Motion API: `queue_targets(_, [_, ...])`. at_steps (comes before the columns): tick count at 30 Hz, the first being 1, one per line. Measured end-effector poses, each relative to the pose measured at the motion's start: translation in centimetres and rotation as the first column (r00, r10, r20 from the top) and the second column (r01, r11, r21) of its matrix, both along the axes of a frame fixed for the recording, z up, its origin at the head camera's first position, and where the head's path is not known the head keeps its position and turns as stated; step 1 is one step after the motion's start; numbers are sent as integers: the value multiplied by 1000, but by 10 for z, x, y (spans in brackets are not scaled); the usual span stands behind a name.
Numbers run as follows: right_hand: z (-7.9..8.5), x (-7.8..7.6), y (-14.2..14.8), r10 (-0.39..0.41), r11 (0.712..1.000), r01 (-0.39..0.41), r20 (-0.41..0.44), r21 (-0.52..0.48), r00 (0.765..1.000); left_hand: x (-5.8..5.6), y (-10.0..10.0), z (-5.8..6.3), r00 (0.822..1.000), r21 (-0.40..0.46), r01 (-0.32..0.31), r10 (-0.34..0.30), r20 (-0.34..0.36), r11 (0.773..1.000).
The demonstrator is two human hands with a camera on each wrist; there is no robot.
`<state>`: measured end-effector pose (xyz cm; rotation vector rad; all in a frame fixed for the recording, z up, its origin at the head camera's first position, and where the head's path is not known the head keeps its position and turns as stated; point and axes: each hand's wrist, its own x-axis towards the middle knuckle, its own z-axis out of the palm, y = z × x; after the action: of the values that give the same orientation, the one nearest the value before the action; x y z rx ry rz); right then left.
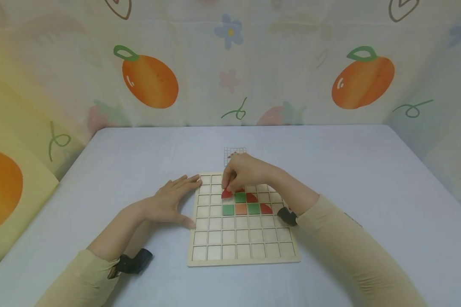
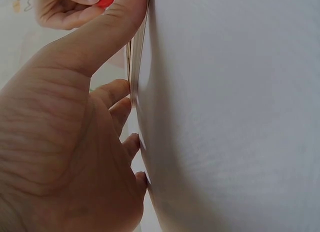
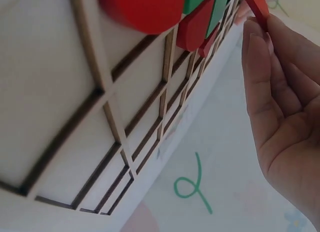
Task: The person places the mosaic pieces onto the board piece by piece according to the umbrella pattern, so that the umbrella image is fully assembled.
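A wooden grid board (image 1: 209,261) lies flat on the white-covered table. My right hand (image 1: 246,170) pinches a red quarter-round tile (image 1: 226,194) between thumb and fingertips, close over the board's upper middle; the right wrist view shows this red tile (image 3: 257,7) held above the grid. Set in the cells below are green tiles (image 1: 228,209), an orange tile (image 1: 240,209) and red quarter-round tiles (image 1: 266,209). My left hand (image 1: 165,202) lies at the board's left edge, fingers spread, fingertips and thumb at the rim. In the left wrist view, the left hand (image 2: 65,132) shows its palm side.
Behind the board lies a small printed pattern card (image 1: 235,151), partly covered by the right hand. Black wrist straps (image 1: 134,261) are on both forearms. A fruit-patterned curtain (image 1: 284,76) hangs around the back and sides of the table (image 1: 369,170).
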<state>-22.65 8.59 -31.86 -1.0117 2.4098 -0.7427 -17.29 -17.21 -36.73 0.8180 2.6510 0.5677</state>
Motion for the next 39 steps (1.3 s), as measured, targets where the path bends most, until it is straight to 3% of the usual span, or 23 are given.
queue_targets(32, [-11,3,-2,-2,998,0,23,58,1000,1,1,1,1000,10,-2,2,2,1000])
queue_targets(39, [-9,4,0,12,998,-12,-17,54,1000,0,1,0,1000,0,-4,4,-7,1000])
